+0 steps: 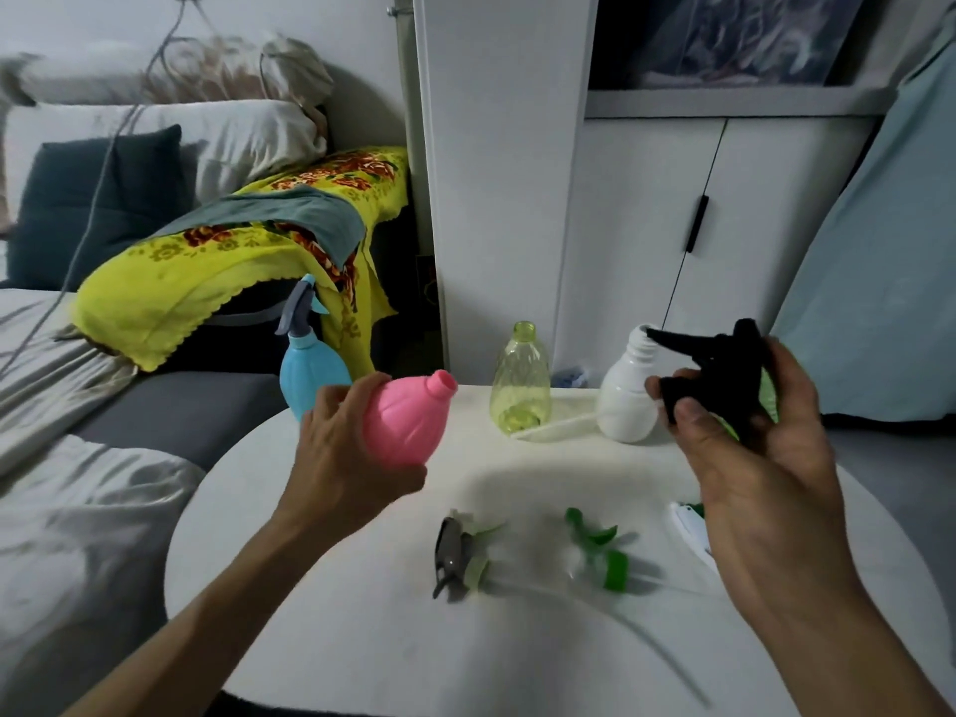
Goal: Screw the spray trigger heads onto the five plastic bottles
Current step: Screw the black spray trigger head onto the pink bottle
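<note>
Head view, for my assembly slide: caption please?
Left hand holds the tilted pink bottle while the right hand brings a black trigger head; only the blue bottle is capped.

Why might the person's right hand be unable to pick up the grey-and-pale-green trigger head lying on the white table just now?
Probably not yet: the right hand already grips a black trigger head, though nothing covers the grey-and-pale-green trigger head.

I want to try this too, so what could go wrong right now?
The pink bottle is tilted in the left hand, off the table, so the black trigger head in the right hand might go on crooked. Reaching across could also knock over the yellow-green bottle or the white bottle.
</note>
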A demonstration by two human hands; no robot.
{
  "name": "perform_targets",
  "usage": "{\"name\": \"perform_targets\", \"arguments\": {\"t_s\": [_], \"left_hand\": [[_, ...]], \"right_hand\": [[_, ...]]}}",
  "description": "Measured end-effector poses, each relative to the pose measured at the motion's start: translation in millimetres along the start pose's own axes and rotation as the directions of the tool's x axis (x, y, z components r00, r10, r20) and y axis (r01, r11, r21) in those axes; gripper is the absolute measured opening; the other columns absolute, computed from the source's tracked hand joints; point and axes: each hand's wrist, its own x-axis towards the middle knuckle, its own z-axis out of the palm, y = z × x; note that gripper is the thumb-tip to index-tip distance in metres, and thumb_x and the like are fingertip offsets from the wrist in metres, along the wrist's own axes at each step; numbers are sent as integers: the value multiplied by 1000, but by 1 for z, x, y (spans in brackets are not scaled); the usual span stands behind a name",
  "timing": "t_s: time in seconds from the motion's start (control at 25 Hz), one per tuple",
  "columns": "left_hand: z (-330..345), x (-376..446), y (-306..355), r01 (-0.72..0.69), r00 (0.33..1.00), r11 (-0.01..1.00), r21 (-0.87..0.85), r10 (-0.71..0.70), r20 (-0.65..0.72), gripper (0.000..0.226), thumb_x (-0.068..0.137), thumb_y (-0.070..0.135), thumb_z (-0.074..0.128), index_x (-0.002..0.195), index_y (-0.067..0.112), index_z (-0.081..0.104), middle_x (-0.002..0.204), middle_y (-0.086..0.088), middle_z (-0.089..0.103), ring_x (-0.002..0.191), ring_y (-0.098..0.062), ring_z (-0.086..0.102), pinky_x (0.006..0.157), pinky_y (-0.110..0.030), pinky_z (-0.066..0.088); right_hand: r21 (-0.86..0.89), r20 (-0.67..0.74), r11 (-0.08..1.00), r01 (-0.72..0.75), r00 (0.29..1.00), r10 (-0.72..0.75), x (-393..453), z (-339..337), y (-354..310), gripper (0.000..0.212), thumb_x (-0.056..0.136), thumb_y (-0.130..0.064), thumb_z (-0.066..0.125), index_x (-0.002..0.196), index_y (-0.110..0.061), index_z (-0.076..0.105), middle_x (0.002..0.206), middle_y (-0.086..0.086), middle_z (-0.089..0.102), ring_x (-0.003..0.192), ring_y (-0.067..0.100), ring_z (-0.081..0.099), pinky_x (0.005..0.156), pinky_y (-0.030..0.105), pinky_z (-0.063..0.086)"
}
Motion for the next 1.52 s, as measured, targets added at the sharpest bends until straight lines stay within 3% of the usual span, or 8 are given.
{"name": "perform_targets", "arguments": {"t_s": [0.56,0.76,0.88,1.04,1.16,1.24,1.32,1.52], "left_hand": [[-33,-67,31,-142,986,975,170,153,-57,97,48,46,86,134,22,48,125,-11,54,109,-35,46,82,-48,48],[-26,-69,42,-253,966,961,116,257,-27,100,49,53,80,137,27,41,133,-11,52,117,-37,45,88,-53,49],[-28,-66,40,-230,970,971,72,234,-61,96,50,53,77,136,25,44,131,-10,54,115,-35,45,87,-51,49],[-29,-66,35,-294,954,944,147,300,-23,94,52,51,76,137,28,43,133,-10,53,118,-36,43,88,-53,47],[-30,-63,32,-313,948,938,148,317,-6,94,52,50,79,137,27,44,133,-9,52,120,-35,41,89,-52,45],[-29,-64,32,-332,943,934,130,332,17,95,52,49,80,137,28,44,134,-7,50,121,-33,38,90,-50,44],[-28,-66,33,-334,942,937,99,332,35,95,51,52,77,138,31,42,134,-5,49,122,-31,37,89,-46,42],[-25,-69,37,-355,935,926,127,351,53,97,49,51,79,137,33,40,133,-8,51,120,-36,42,89,-52,46]], "right_hand": [[150,143,984,-95,987,73,-22,37,17,79,73,-1,65,143,-31,42,117,8,73,112,33,67,101,39,49],[-289,339,956,50,939,53,-43,48,31,51,77,-29,78,120,-41,54,115,-6,71,104,13,69,84,20,53],[-610,457,720,331,889,-21,-38,36,25,47,79,-41,77,120,-43,55,100,-20,71,100,-3,63,80,8,46],[-769,580,232,596,803,-140,-33,26,20,33,79,-35,79,111,-29,73,58,-8,55,55,16,49,52,25,37],[-754,648,-22,657,737,-194,-31,23,18,30,78,-42,75,102,-25,77,68,-4,58,66,21,47,64,30,25],[-719,686,0,695,709,-163,-32,20,18,32,81,-45,67,105,-24,73,101,1,67,96,26,56,79,37,37],[-656,723,244,714,688,-67,-34,21,18,33,90,-42,58,115,-22,65,120,-3,64,114,21,54,94,39,40],[-598,721,570,564,689,76,-42,23,26,23,91,-29,61,112,-34,52,107,-25,55,99,1,56,83,13,41]]}}
